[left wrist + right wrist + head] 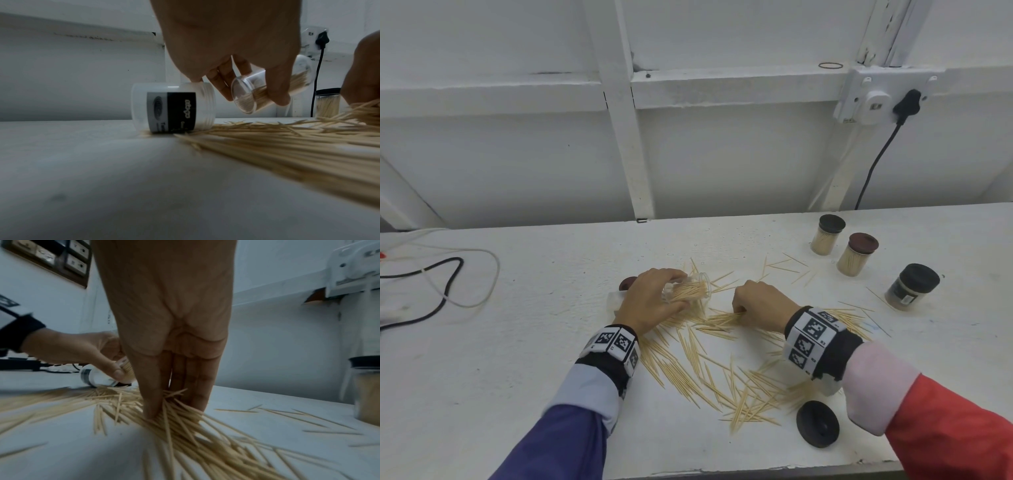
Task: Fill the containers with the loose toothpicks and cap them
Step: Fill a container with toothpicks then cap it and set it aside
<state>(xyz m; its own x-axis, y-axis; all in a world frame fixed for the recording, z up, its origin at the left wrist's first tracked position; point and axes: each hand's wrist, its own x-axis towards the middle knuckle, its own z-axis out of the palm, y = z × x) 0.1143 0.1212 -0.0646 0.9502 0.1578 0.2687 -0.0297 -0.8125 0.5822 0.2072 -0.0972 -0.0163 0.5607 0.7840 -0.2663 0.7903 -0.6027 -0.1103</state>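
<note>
The black lid (817, 423) waits low right. Right hand (760, 303) pinches toothpicks (722, 320); left hand (654, 301) grips the jar (688, 289). Line them up first.

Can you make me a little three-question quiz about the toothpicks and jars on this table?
1. True or false: the left hand holds a clear jar tipped on its side.
2. What are the right hand's fingers touching?
A. a black lid
B. loose toothpicks
C. a cable
3. Fill in: the black lid near the table's front edge lies ___ any jar.

Key: 1 true; 2 B; 3 apart from.
</note>
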